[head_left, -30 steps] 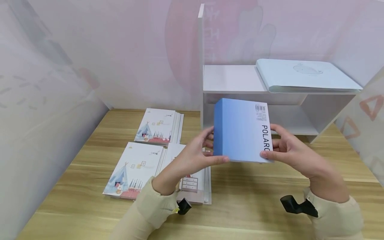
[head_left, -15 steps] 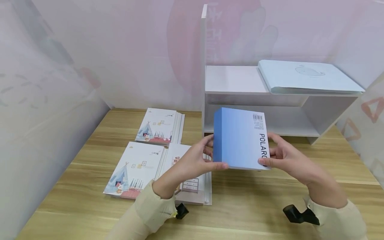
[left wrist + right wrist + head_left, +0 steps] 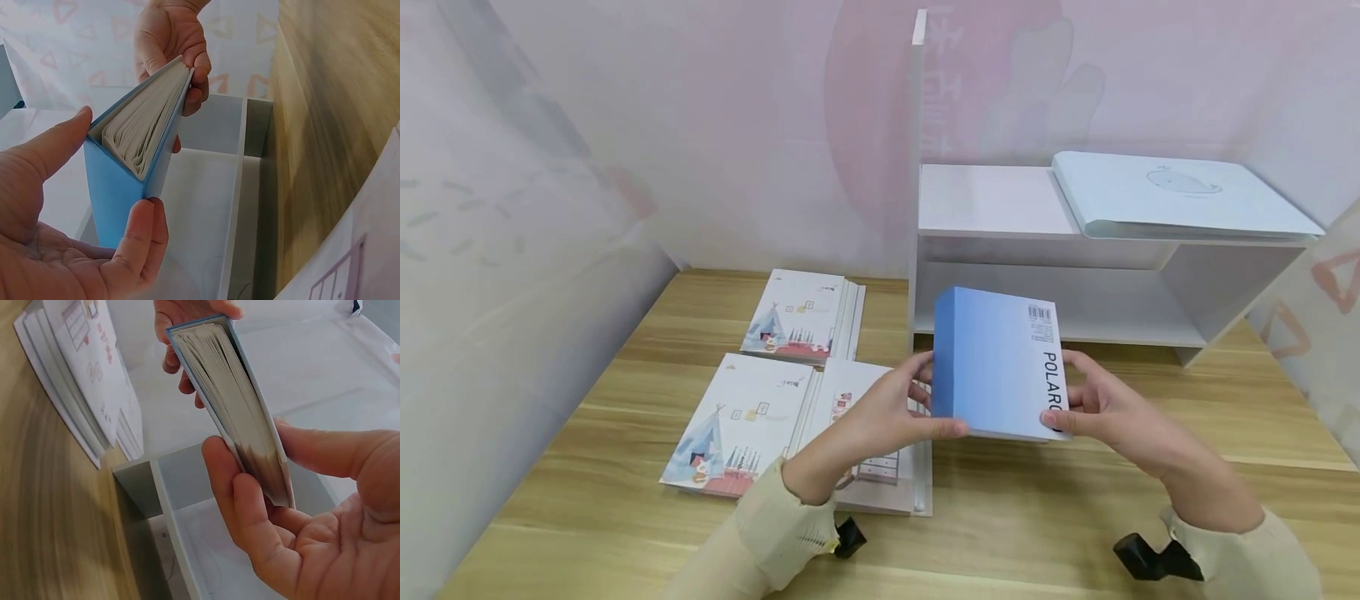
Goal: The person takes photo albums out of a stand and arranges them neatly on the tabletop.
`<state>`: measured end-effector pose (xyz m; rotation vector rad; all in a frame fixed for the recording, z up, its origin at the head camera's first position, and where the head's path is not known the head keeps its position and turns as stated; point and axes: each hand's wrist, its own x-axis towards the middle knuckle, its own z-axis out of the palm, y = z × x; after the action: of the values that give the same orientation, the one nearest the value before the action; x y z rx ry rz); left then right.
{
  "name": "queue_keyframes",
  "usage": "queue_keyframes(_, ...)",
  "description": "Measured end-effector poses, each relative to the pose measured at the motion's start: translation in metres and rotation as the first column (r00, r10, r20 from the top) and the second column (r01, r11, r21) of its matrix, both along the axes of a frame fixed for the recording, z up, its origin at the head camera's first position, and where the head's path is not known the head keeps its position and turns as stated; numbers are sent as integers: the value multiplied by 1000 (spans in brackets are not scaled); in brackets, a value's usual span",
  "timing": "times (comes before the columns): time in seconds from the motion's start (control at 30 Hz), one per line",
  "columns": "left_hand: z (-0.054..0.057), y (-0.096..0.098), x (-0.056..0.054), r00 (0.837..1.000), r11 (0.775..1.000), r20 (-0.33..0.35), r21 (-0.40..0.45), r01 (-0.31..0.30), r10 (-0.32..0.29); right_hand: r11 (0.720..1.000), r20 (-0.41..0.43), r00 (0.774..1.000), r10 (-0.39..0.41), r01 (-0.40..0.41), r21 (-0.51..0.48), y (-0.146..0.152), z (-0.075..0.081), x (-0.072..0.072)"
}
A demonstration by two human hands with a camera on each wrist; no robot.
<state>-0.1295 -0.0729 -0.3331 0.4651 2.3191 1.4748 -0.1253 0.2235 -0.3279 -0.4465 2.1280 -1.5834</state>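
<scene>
Between both hands, in front of the white shelf (image 3: 1060,304), is a thick photo album (image 3: 1000,362) with a blue-to-white cover lettered "POLARO". Its spine edge, on the left, is gripped by my left hand (image 3: 887,408), thumb on the near cover and fingers behind. My right hand (image 3: 1112,412) pinches the opposite edge the same way, thumb beside the lettering. The left wrist view shows the album's page block (image 3: 140,122) as a wedge, wide at the spine and narrow toward the right hand. In the right wrist view, fingers (image 3: 250,512) lie under the white cover end.
A pale blue whale binder (image 3: 1180,196) lies on top of the shelf. Left on the wooden table (image 3: 1022,525) lie white illustrated albums: a back stack (image 3: 793,312), a front-left stack (image 3: 737,425) and another (image 3: 887,492) partly behind the left forearm. A tall white panel (image 3: 917,167) rises at the shelf's left end.
Both hands have brought the photo album lower and nearer, away from the shelf, keeping the same hold. The camera view has shifted slightly. The stacks and binder stay put.
</scene>
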Motion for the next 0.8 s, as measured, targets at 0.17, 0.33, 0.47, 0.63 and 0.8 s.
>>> queue_keyframes(0.17, -5, -2, 0, 999, 999, 27, 24, 25, -26, 1000, 19, 1000, 7, -7, -12, 2, -4, 3)
queue_keyframes(0.33, -9, -3, 1, 997, 998, 55, 31, 49, -50, 1000, 54, 999, 10, -10, -9, 5, -10, 6)
queue_keyframes(0.47, -12, -2, 2, 995, 998, 84, 24, 56, -58, 999, 48, 999, 26, -24, -29, 6, -17, 7)
queue_keyframes(0.63, -15, -3, 4, 993, 998, 104, 28, 55, -58, 999, 56, 998, 27, -25, -33, 4, -22, 10)
queue_keyframes(0.8, -19, -5, 7, 992, 998, 108, 28, 58, -60, 999, 49, 998, 40, -39, -37, 2, -26, 13)
